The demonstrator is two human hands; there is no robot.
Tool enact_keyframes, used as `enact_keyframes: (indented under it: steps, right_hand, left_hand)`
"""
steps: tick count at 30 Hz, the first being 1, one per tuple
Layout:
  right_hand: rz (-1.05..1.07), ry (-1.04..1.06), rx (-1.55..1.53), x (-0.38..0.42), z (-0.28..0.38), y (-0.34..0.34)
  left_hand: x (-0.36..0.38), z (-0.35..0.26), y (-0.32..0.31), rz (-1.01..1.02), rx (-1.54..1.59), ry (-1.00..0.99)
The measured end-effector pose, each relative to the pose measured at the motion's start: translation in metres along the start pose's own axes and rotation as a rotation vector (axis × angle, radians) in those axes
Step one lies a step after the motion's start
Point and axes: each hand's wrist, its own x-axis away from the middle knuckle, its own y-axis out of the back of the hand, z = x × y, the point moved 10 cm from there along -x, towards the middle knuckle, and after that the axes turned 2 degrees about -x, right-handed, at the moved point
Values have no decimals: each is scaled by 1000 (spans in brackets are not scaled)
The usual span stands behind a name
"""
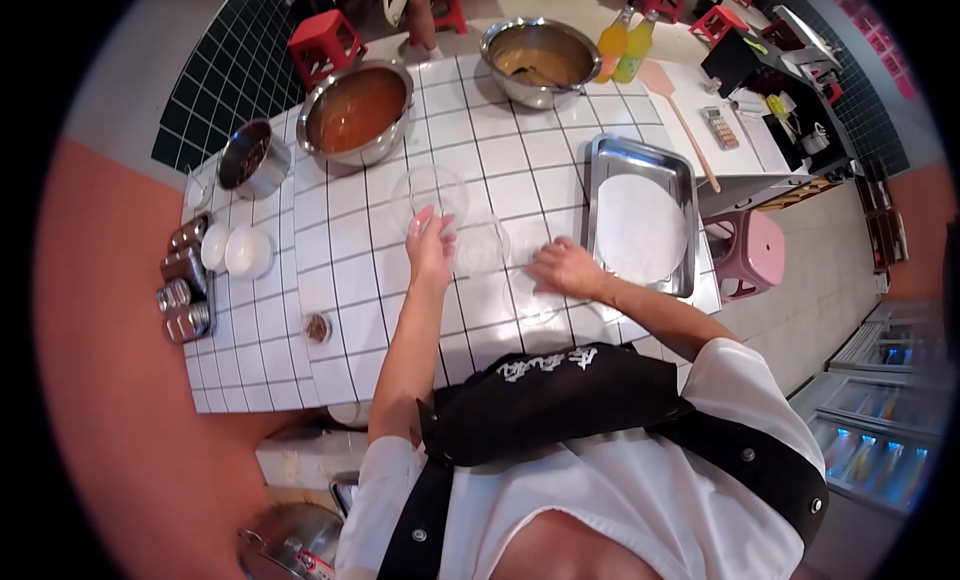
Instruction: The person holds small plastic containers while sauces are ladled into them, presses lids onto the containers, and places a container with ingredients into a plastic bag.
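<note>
Several clear, round plastic containers stand near the middle of the white tiled table; their outlines are faint, so bowls and lids are hard to tell apart. My left hand has its thumb and fingers closed at the near edge of one clear plastic container. Just right of that hand is a second clear container. My right hand bends its fingers over the rim of another clear container, close to the metal tray.
Steel bowls of orange-red liquid and brownish liquid stand at the back. A steel pot, white bowls and metal tins are left. Behind the tray are bottles and a spatula.
</note>
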Motion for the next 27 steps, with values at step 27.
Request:
enact_keyframes:
  steps: [27]
  right_hand:
    - [-138,-543,-679,-49,-143,61]
  left_hand:
    - [-6,1,-94,324,78,229]
